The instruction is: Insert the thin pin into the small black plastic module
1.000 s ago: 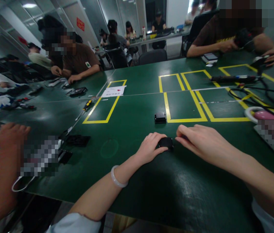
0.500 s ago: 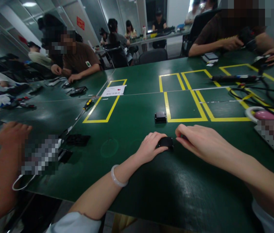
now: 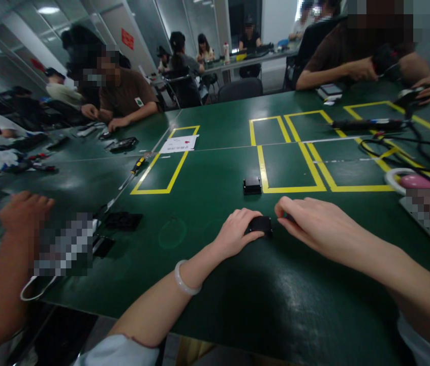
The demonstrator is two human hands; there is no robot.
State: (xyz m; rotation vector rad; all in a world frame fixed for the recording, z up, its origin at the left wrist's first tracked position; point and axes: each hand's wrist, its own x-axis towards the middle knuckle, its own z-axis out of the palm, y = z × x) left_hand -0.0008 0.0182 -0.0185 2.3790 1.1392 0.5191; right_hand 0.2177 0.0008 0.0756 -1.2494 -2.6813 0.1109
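Observation:
My left hand (image 3: 241,230) grips a small black box-shaped part (image 3: 261,224), thumb at its near side and fingers over the far side, low on the green table (image 3: 200,290). Just right of it, my right hand (image 3: 302,216) is closed with thumb and index finger pinched together. Whatever may be between those fingertips is too small or hidden to make out. Beyond my hands, a second black box-shaped part (image 3: 252,185) rests on the table beside a yellow tape line (image 3: 264,173). A pale bracelet (image 3: 185,278) circles my left wrist.
At left, another person's arm (image 3: 12,244) rests near a blurred-out device (image 3: 64,244) with a white cable. Farther off lie a yellow-black screwdriver (image 3: 135,168) and a paper sheet (image 3: 180,144). Black cables (image 3: 421,147) and a pink object (image 3: 417,181) occupy the right. Co-workers sit across the table.

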